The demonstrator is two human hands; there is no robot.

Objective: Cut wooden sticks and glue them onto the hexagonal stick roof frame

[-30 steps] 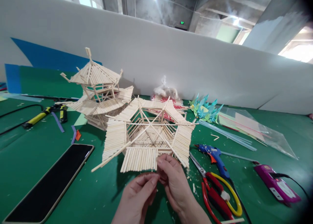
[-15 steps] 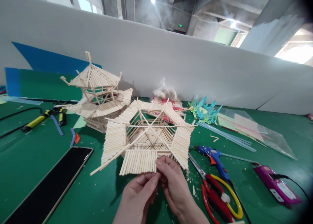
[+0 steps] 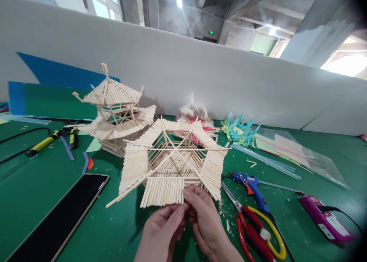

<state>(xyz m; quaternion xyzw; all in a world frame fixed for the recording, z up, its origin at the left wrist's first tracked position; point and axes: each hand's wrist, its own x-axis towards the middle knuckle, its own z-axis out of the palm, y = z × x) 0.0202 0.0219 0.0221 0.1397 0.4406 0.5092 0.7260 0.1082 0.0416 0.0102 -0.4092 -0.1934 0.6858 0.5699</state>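
Note:
A model pavilion of thin wooden sticks (image 3: 134,166) stands in front of me, its roof panels ringed round an open frame of crossed sticks. At the right edge of its front panel (image 3: 163,191), both hands meet in a pinch. My right hand (image 3: 205,218) is closed on the last wooden stick (image 3: 183,191) of that panel. My left hand (image 3: 163,227) is closed too, thumb against forefinger, at the stick's lower end. The fingers hide that end. Behind to the left is a taller stick pavilion (image 3: 113,97) with a pointed roof.
To the right lie a blue glue gun (image 3: 252,185), scissors (image 3: 232,197), red-and-yellow-handled pliers (image 3: 258,231) and a purple power unit (image 3: 327,218). A phone (image 3: 63,220) lies at left. Blue paper leaves (image 3: 242,128) and clear glue sticks (image 3: 266,160) sit behind.
The view has tipped slightly, so everything sits a little lower. Both hands keep their pinch at the same corner of the front panel.

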